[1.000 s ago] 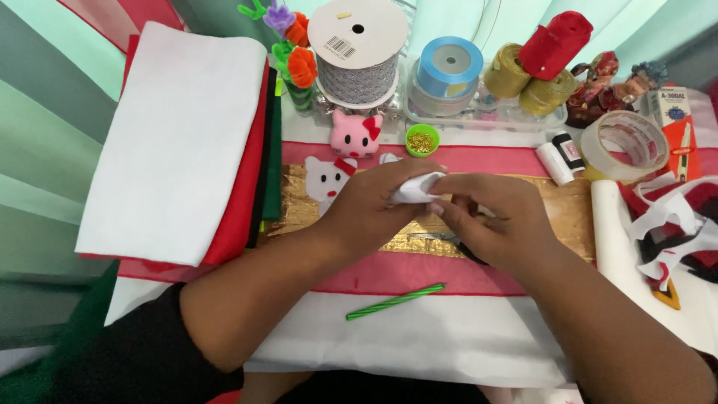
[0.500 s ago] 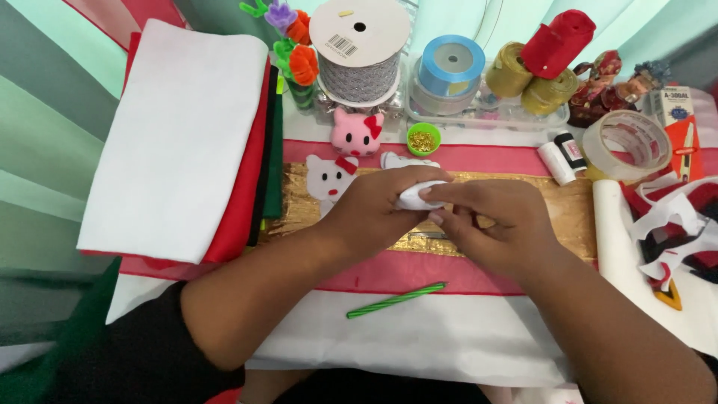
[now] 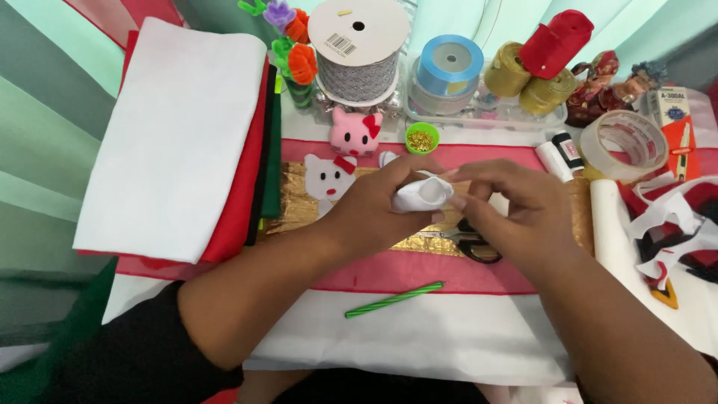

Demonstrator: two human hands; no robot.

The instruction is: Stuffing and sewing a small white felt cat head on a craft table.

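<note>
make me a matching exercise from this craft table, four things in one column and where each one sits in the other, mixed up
Things:
1. small white felt piece
2. green striped stick
3. scissors
4. stack of felt sheets

Places:
A. far left of the table
B. lying alone on the white sheet, nearer the person than the hands
C. on the gold sheet, partly hidden under the right hand
D. pinched between the left hand and the right hand

Pairs: 1-D, 2-B, 3-C, 4-A
</note>
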